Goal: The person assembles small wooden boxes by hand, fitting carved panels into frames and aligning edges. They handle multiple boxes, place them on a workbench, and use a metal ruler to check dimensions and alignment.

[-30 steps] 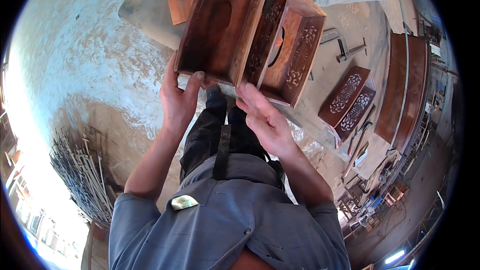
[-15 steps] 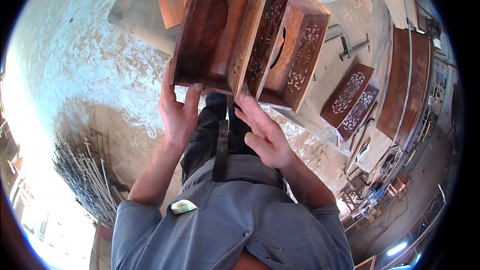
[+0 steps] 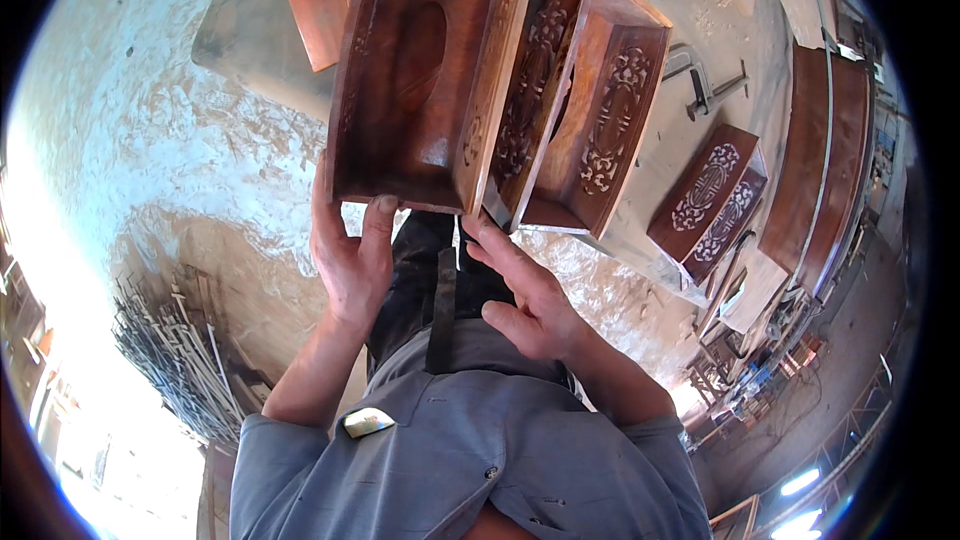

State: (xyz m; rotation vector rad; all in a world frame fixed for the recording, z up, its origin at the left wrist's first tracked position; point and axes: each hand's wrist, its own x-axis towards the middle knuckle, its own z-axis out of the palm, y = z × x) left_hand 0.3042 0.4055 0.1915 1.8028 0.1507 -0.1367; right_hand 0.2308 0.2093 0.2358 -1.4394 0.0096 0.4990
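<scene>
Here the left hand [image 3: 350,260] grips the near end wall of an open wooden box [image 3: 425,70], thumb hooked over its rim, fingers wrapped beneath; the right hand [image 3: 525,300] is half open, its fingertips [image 3: 480,232] touching the near corner of a second carved box [image 3: 580,100] (whether it truly clasps it I cannot tell); the two boxes lean side by side, touching; two more carved boxes [image 3: 710,202] lie well apart on the dusty surface [image 3: 650,270] to the right.
</scene>
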